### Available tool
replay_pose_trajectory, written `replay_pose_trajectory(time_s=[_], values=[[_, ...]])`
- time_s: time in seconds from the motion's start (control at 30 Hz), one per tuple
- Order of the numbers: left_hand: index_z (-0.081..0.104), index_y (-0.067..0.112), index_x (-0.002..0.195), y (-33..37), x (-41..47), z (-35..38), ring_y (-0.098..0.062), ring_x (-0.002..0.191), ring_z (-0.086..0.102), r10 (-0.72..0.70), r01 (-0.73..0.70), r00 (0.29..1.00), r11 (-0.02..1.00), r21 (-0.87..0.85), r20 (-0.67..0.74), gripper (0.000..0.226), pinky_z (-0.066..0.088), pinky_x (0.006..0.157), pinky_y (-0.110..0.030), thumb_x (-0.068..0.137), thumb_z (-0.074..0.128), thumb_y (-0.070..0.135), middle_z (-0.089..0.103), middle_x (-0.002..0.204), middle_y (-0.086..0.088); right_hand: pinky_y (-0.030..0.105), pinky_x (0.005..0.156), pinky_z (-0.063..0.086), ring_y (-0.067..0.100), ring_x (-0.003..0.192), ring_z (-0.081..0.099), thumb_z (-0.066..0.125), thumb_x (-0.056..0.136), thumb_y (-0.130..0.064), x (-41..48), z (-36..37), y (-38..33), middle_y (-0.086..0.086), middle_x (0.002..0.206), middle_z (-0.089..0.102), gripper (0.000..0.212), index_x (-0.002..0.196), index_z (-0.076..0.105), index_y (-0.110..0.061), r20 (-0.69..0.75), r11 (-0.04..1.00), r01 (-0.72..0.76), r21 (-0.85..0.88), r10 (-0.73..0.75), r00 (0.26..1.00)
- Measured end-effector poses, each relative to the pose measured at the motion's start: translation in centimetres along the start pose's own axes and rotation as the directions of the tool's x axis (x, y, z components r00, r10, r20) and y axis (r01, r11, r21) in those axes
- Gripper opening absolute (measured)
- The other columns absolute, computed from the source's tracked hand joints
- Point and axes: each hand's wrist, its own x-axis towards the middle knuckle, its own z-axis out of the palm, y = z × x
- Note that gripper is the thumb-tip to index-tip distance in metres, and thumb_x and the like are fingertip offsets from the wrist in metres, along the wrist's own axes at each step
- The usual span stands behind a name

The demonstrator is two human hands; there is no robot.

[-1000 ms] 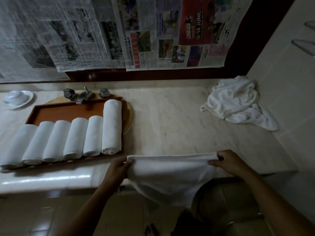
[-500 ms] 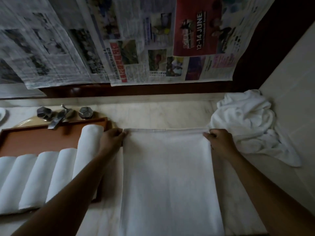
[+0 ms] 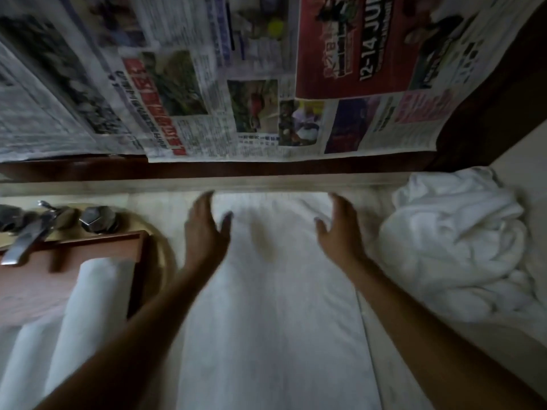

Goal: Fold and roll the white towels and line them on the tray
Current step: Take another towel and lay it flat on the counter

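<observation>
A white towel (image 3: 275,306) lies spread flat and lengthwise on the marble counter, reaching the back ledge. My left hand (image 3: 205,232) is on its far left part with fingers straight and spread. My right hand (image 3: 340,232) is on its far right part, fingers likewise extended; neither hand grips the cloth. Both hands are motion-blurred. At the left, the brown tray (image 3: 38,279) holds rolled white towels (image 3: 97,294) side by side, partly hidden by my left forearm.
A heap of crumpled white towels (image 3: 455,247) sits at the right against the tiled side wall. A metal tap with two knobs (image 3: 59,223) stands behind the tray. Newspaper sheets (image 3: 236,84) cover the wall above the back ledge.
The towel went from hanging over the counter's front edge to lying flat on it. Both hands let go of its far corners and now lie open near its far end.
</observation>
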Motion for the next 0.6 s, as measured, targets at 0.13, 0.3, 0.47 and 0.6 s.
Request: replay_pose_trajectory(time_s=[0.13, 0.3, 0.47, 0.6], values=[[0.026, 0.017, 0.161, 0.3, -3.4, 5.9, -0.020, 0.157, 0.015, 0.127, -0.165, 0.950, 0.980, 0.113, 0.287, 0.068, 0.013, 0.127, -0.043, 0.104, 0.025, 0.053, 0.022, 0.169, -0.004, 0.053, 0.125, 0.018, 0.026, 0.156, 0.015, 0.049, 0.102, -0.036, -3.7, 6.3, -1.0, 0.009, 0.167, 0.025, 0.060, 0.158, 0.033, -0.022, 0.207, 0.938, 0.291, -0.191, -0.251, 0.945], [0.013, 0.024, 0.164, -3.8, 0.1, 7.1, -0.015, 0.158, -0.004, 0.173, -0.279, 0.926, 0.913, 0.298, 0.336, 0.065, 0.002, 0.129, -0.042, 0.108, 0.021, 0.055, 0.002, 0.171, 0.001, 0.053, 0.123, 0.018, 0.024, 0.156, 0.019, 0.035, 0.105, -0.050, -0.2, 6.6, 1.2, 0.006, 0.166, 0.029, 0.058, 0.156, 0.039, -0.022, 0.217, 0.863, 0.381, -0.332, -0.324, 0.921], [0.016, 0.023, 0.164, -7.4, 3.5, 5.0, -0.015, 0.158, 0.003, 0.106, -0.206, 0.954, 0.913, 0.353, 0.282, 0.066, 0.009, 0.128, -0.044, 0.107, 0.022, 0.055, 0.007, 0.171, 0.001, 0.053, 0.124, 0.016, 0.023, 0.155, 0.019, 0.025, 0.103, -0.050, 4.3, 5.2, 3.9, 0.005, 0.167, 0.026, 0.065, 0.157, 0.036, -0.015, 0.199, 0.889, 0.241, -0.390, -0.174, 0.964], [0.005, 0.025, 0.164, -8.8, 4.8, 4.0, -0.012, 0.157, -0.008, 0.045, -0.171, 0.950, 0.902, 0.397, 0.308, 0.068, 0.001, 0.128, -0.047, 0.105, 0.008, 0.059, -0.003, 0.172, 0.005, 0.050, 0.125, 0.004, 0.020, 0.157, 0.007, 0.015, 0.102, -0.050, 5.4, 4.4, 4.3, 0.001, 0.171, 0.015, 0.069, 0.161, 0.023, -0.017, 0.236, 0.890, 0.212, -0.404, -0.122, 0.964]])
